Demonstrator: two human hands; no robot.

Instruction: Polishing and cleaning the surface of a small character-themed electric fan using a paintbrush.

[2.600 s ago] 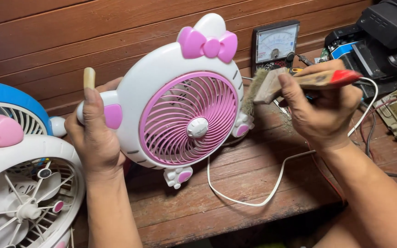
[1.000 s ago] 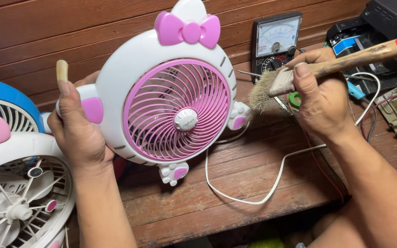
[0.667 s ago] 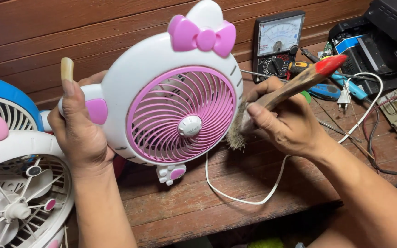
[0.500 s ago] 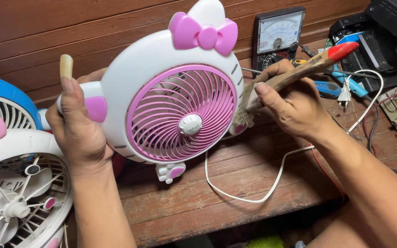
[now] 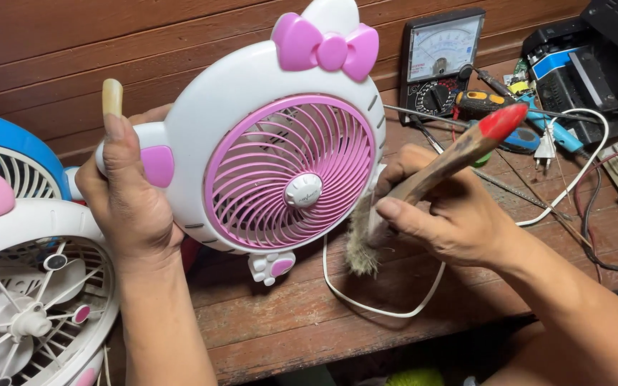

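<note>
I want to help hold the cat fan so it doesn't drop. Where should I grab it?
Grab the fan by its rounded side bump, coming from the left, just as the left hand does. That ear-like knob fits a palm, and it keeps fingers off the pink grille and away from the brush in the right hand.

The left hand (image 5: pixel 134 196) rises at the left of the frame, its back to the camera, forearm running straight up from the bottom edge. Its fingers curl closed in a grip, thumb pointing upward. The right hand (image 5: pixel 448 214) sits right of centre, forearm entering from the lower right corner. Its fingers are wrapped shut, thumb laid flat and pointing left, knuckles uppermost.
</note>
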